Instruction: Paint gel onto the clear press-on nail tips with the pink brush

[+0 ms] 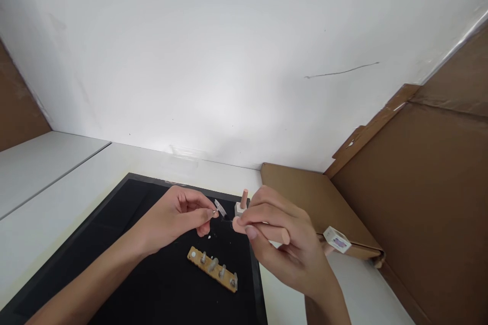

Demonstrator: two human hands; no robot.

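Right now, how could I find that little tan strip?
Find the big black mat. On it, below the left hand in the picture, a tan strip lies slanted. Unlike the bottle near the mat's far edge, it's long and low, with a row of small pale pieces on top.

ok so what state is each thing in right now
clear tip: pinched in left hand
peach-handled brush: held in right hand, outside any bottle
capped bottle: upright
wooden strip: lying flat, bearing clear pieces
purple-marked white container: tilted, partly hidden
cardboard box: lying flat
black mat: flat
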